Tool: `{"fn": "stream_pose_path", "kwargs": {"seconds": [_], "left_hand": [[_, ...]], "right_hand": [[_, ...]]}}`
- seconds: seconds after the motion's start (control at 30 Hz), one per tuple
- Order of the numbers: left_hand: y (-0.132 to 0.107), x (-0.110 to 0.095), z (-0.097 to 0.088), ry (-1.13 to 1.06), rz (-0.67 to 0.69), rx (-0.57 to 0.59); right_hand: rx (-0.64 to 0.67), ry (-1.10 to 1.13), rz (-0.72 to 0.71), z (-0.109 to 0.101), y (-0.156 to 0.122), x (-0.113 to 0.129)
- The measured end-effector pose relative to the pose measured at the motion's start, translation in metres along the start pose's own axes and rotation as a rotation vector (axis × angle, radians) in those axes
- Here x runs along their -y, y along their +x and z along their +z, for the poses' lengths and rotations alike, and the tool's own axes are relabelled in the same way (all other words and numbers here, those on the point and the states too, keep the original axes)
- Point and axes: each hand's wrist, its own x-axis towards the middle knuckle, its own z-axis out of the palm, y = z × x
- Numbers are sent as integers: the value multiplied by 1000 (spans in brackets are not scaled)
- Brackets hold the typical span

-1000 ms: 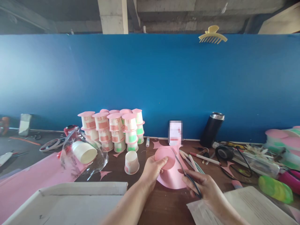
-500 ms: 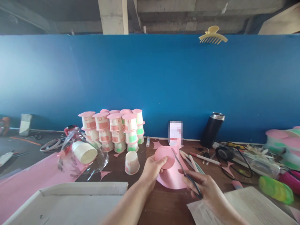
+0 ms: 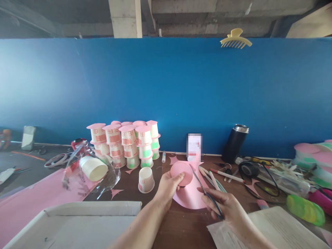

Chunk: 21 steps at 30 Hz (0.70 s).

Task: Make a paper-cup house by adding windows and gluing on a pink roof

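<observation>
My left hand [image 3: 169, 185] pinches a round pink paper disc [image 3: 181, 172], thumb on top. In my right hand [image 3: 223, 204] is a pair of dark-handled scissors [image 3: 210, 197], its blades pointing up and left against the edge of the pink paper. A larger curved pink sheet [image 3: 190, 200] hangs below the disc, between both hands; whether it is still joined to the disc I cannot tell. Left of my left hand a single paper cup [image 3: 146, 180] stands upside down, a red window drawn on its side.
Stacked cups with pink discs [image 3: 128, 138] stand behind on the left. A white box lid [image 3: 90, 228] lies in front, and a bag of cups [image 3: 93, 169] beyond it. Markers [image 3: 212, 180], a black flask [image 3: 235, 143], a phone [image 3: 194, 147] and papers [image 3: 280, 224] surround the right side.
The pink disc and my left hand have shifted very slightly to the left. The scissors and my right hand look nearly unmoved.
</observation>
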Motion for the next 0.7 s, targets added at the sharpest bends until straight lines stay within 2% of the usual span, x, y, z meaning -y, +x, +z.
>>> {"fn": "stream_pose_path", "kwargs": {"seconds": [0.23, 0.4, 0.7], "left_hand": [[-1, -2, 1, -38, 2, -17], [-1, -1, 2, -93, -15, -29], [-10, 2, 16, -297, -43, -51]], "right_hand": [[-11, -4, -4, 1, -2, 3], [-3, -18, -5, 0, 1, -3], [30, 36, -9, 5, 1, -13]]}}
